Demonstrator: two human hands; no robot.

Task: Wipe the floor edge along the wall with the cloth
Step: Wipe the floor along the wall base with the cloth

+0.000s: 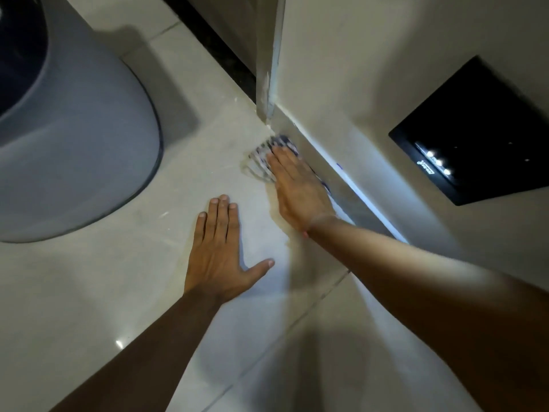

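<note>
The right hand (300,188) presses flat on the cloth (269,153) against the wall (356,84) at one o'clock; the left hand (218,248) lies released on the floor (89,292). Fingertips may outrun the bunching cloth.

Single head view, steeply downward, close over floor (124,278), facing wall (371,69)

Large grey rounded appliance (68,150) stands at left, dark top opening. Black glossy panel (478,132) on right surface shows small lights, possibly reflections.
</note>
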